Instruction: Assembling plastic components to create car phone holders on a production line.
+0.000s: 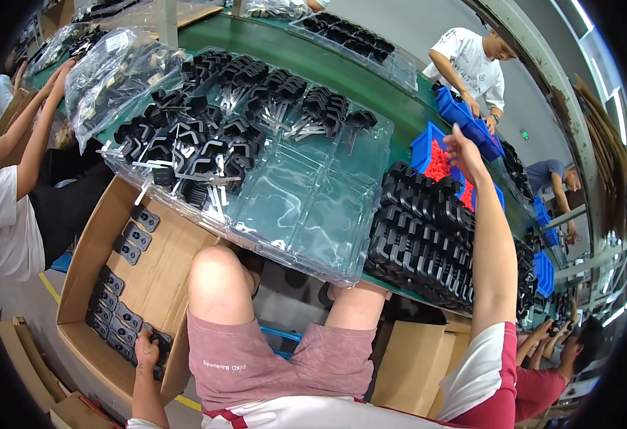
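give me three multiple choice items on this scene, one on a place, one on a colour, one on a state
1. Where is the left hand?
A. in the cardboard box beside the person's knee
B. on the green belt
C. in a blue bin

2. What colour are the small parts in the bin by the right hand?
A. yellow
B. red
C. white

3. How full is the clear tray on the belt?
A. every pocket filled
B. far pockets hold black parts, near ones bare
C. wholly bare

Answers:
1. A, the left hand is down among the black parts lined up in the box.
2. B, red parts show in the blue bin just left of the right hand.
3. B, black parts fill the far part of the tray, while the near pockets show only clear plastic.
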{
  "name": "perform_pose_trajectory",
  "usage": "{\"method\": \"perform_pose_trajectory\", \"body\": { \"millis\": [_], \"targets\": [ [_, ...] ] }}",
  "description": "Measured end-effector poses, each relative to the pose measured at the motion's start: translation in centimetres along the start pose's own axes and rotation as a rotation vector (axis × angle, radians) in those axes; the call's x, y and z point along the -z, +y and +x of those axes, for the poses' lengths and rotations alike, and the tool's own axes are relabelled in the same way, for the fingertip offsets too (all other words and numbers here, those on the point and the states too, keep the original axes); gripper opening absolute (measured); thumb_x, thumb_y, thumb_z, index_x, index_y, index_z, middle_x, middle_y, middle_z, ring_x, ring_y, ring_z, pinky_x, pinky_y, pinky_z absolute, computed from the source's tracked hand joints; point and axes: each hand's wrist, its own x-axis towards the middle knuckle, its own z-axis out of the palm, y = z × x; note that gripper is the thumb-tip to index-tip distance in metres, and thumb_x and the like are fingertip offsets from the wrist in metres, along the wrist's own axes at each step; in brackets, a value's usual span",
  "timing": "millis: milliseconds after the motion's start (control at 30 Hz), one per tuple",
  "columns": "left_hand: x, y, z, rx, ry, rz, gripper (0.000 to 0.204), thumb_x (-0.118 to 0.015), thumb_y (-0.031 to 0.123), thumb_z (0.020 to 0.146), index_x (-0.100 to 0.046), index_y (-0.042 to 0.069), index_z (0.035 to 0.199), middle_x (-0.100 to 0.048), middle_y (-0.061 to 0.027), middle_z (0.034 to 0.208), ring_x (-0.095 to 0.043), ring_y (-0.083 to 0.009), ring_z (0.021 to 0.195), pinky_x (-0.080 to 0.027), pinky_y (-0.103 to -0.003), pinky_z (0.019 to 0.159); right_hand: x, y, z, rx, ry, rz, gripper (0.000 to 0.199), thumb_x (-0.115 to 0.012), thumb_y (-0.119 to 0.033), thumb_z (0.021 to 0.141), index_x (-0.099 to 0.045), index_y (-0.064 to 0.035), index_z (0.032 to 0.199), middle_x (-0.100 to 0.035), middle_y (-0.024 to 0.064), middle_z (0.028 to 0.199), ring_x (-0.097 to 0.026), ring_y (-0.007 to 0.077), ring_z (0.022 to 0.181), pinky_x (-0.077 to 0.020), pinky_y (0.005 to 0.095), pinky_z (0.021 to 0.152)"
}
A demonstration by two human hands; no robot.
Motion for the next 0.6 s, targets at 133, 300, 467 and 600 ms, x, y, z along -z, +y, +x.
{"method": "perform_pose_trajectory", "body": {
  "millis": [133, 300, 467, 600],
  "targets": [
    [0.0, 0.3, 0.1, 0.022, 0.060, -0.069, 0.029, -0.064, 0.001, 0.070, -0.054, 0.006, 0.096, -0.061, -0.0160, 0.082, -0.058, -0.0360, 0.075, -0.046, -0.042, 0.070, -0.5, -2.2, -2.3, 0.058, -0.032, 0.470, 0.081, -0.037, -0.073, 0.085, -0.053, 0.0001, 0.118, -0.056, 0.0141, 0.101, -0.056, 0.0202, 0.083, -0.0414, 0.0288, 0.075],
    [0.1, 1.5, 0.2, 0.014, 0.037, -0.114, 0.027, -0.064, 0.001, 0.069, -0.055, 0.004, 0.094, -0.058, -0.0136, 0.076, -0.055, -0.0319, 0.069, -0.045, -0.040, 0.067, -1.7, -3.3, -3.4, 0.044, 0.028, 0.499, 0.080, -0.037, -0.076, 0.083, -0.052, -0.0022, 0.108, -0.053, 0.0066, 0.085, -0.052, 0.0134, 0.068, -0.0382, 0.0248, 0.063],
    [0.3, 2.1, 0.3, -0.028, 0.054, -0.117, 0.026, -0.064, 0.000, 0.069, -0.054, 0.003, 0.093, -0.056, -0.0118, 0.072, -0.053, -0.0298, 0.065, -0.044, -0.039, 0.064, 0.8, -0.2, -0.3, 0.043, 0.006, 0.477, 0.071, -0.037, -0.076, 0.082, -0.052, -0.0083, 0.096, -0.051, 0.0051, 0.080, -0.051, 0.0147, 0.067, -0.0369, 0.0261, 0.062],
    [0.9, 2.1, 0.3, 0.026, 0.021, -0.132, 0.027, -0.062, 0.000, 0.070, -0.055, 0.003, 0.096, -0.058, -0.0123, 0.078, -0.055, -0.0301, 0.068, -0.045, -0.038, 0.066, 0.4, 0.1, 0.0, 0.024, 0.013, 0.555, 0.069, -0.036, -0.077, 0.082, -0.050, -0.0097, 0.091, -0.051, 0.0054, 0.080, -0.052, 0.0150, 0.067, -0.0371, 0.0265, 0.062]
  ]
}}
